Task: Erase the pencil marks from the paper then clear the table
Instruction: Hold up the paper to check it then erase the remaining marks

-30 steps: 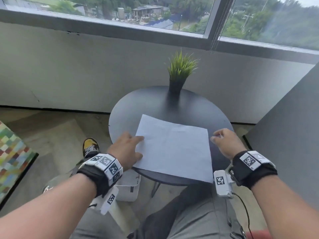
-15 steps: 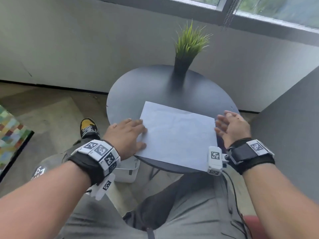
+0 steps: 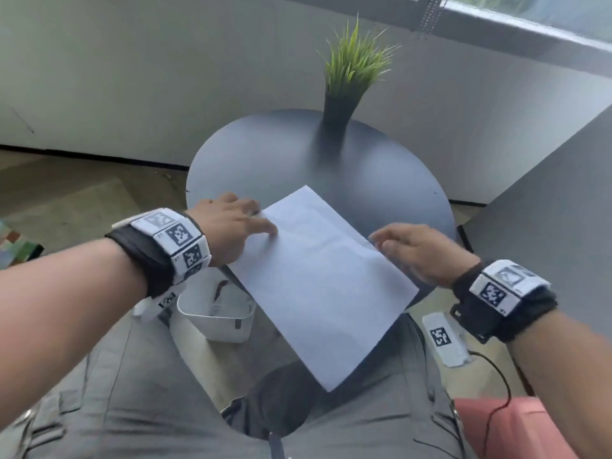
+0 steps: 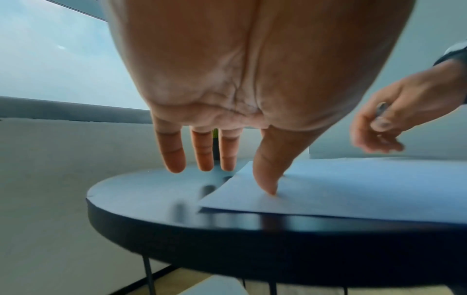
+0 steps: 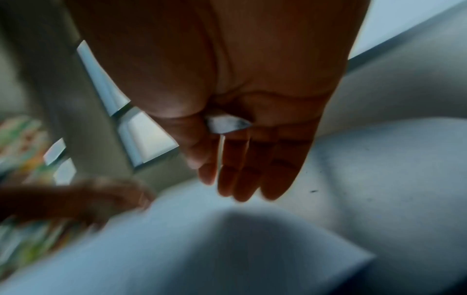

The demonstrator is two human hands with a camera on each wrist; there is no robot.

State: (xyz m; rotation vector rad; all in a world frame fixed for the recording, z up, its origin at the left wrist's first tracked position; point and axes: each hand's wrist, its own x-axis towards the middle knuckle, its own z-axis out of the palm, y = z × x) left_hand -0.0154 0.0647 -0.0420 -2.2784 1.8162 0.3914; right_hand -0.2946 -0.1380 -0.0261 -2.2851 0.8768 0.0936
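A white sheet of paper (image 3: pixel 324 283) lies turned at an angle on the round dark table (image 3: pixel 265 154), its near corner hanging over the table's front edge. My left hand (image 3: pixel 261 220) is at the sheet's left corner, fingers straight. In the left wrist view the thumb (image 4: pixel 265 179) presses down on the paper (image 4: pixel 353 191). My right hand (image 3: pixel 397 243) hovers over the sheet's right edge. The right wrist view shows a small white eraser (image 5: pixel 227 123) with a smudged end pinched between thumb and palm, the fingers (image 5: pixel 252 175) out straight. No pencil marks are discernible.
A green grass plant in a black vase (image 3: pixel 344 87) stands at the table's far side. A white bin (image 3: pixel 215 313) sits on the floor under the table's left front. A grey panel (image 3: pixel 546 210) rises close on the right. My lap lies below the table's front edge.
The paper has turned clockwise and slid toward me, so one corner now overhangs the front edge. My right hand has moved in over the sheet's right edge. The head view has tilted down.
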